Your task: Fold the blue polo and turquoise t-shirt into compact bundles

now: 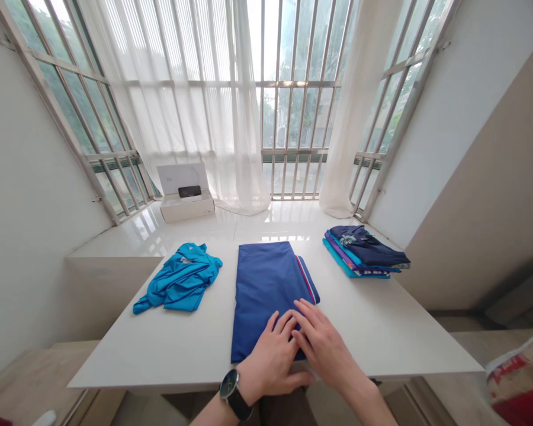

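Observation:
A dark blue garment, folded into a flat rectangle, lies in the middle of the white table. Red and white piping shows along a folded part at its right side. My left hand, with a black watch on the wrist, rests over the garment's near edge with its fingers stretched out. Beside it, my right hand lies over the near right corner, fingers extended and overlapping the left fingertips. Neither hand grips the cloth. The near right corner is hidden beneath my hands.
A crumpled bright blue shirt lies on the left of the table. To the right sits a stack of folded clothes. An open white box with a dark device stands on the window ledge, near sheer curtains.

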`<state>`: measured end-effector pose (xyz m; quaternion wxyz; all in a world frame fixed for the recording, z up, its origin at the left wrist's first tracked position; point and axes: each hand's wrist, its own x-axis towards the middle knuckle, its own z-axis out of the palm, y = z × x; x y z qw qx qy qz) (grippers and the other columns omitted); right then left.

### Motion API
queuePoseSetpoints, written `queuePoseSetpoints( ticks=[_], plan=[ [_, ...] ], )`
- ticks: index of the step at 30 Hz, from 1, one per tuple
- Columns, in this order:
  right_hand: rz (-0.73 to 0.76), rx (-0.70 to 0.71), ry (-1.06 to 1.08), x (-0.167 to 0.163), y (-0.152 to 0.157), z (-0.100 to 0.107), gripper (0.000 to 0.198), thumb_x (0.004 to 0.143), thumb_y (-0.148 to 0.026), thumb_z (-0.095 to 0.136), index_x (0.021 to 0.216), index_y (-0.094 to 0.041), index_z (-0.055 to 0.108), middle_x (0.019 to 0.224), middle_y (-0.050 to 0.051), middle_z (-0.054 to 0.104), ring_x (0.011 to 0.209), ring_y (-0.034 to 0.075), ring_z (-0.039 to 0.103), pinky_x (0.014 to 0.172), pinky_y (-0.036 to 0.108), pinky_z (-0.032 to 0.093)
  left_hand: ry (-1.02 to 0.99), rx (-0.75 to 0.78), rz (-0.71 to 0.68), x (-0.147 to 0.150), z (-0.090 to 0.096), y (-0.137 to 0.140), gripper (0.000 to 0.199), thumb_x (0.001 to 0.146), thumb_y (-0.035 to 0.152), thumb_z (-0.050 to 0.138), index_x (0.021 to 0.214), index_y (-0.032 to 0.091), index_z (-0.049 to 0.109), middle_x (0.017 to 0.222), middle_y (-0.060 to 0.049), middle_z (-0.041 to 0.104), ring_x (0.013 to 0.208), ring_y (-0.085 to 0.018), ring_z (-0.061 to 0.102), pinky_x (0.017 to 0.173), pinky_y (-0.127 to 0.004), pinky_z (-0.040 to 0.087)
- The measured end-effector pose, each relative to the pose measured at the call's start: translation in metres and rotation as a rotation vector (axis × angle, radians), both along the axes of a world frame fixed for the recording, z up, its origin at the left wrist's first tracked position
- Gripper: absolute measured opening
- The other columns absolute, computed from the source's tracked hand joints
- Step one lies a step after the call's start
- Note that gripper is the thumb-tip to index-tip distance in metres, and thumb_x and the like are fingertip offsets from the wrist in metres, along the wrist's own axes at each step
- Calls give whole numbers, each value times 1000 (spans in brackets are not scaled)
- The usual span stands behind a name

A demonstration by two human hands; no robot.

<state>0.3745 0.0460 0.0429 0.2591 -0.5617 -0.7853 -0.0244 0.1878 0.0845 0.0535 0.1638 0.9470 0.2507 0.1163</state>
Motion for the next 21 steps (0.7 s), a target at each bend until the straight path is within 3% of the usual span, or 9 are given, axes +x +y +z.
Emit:
queuePoseSetpoints(
  ticks=[4, 8, 10, 14, 18, 21],
  plan=[
    [79, -127, -113, 5, -2, -27, 61, 95, -44, 49, 149, -19, 38, 153, 13, 42, 140, 30, 40, 110, 50, 43, -9, -17, 84, -26, -1, -2, 77, 90, 62, 52, 154, 26, 27, 160, -11, 28, 147, -33, 22, 120, -56, 17],
    [92, -181, -97, 10, -21, -38, 95, 77, -52, 70, 155, -20, 25, 159, 14, 31, 143, 35, 33, 113, 51, 40, 35, 18, 158, -49, -10, -13, 89, 84, 63, 60, 156, 31, 19, 163, -8, 19, 147, -37, 19, 119, -60, 15],
    [71, -163, -106, 7, -29, -40, 98, 72, -42, 75, 154, -20, 27, 158, 13, 32, 142, 35, 35, 113, 50, 41, 63, 46, 167, -54, -17, -18, 85, 85, 51, 64, 155, 33, 19, 163, -6, 17, 147, -36, 21, 119, -57, 20],
    [38, -9, -160, -1, -40, -53, 81, 75, -15, 59, 152, -20, 34, 154, 10, 42, 138, 30, 44, 108, 44, 46, 125, 135, 198, -61, -31, -27, 84, 78, 14, 59, 154, 27, 26, 160, -8, 25, 145, -31, 30, 117, -49, 30],
    [43, 144, -202, -1, -55, -66, 89, 62, -3, 49, 149, -19, 40, 149, 7, 49, 133, 28, 50, 106, 40, 47, 100, 264, 163, -79, -38, -39, 82, 75, 2, 46, 152, 26, 30, 155, -4, 37, 140, -27, 40, 113, -46, 38],
    [74, 191, -234, 3, -63, -61, 90, 57, 0, 44, 145, -19, 45, 144, 5, 55, 129, 26, 54, 106, 39, 47, 54, 307, 159, -94, -36, -49, 80, 75, -2, 41, 149, 27, 37, 151, -2, 45, 136, -25, 46, 112, -46, 39]
  ],
)
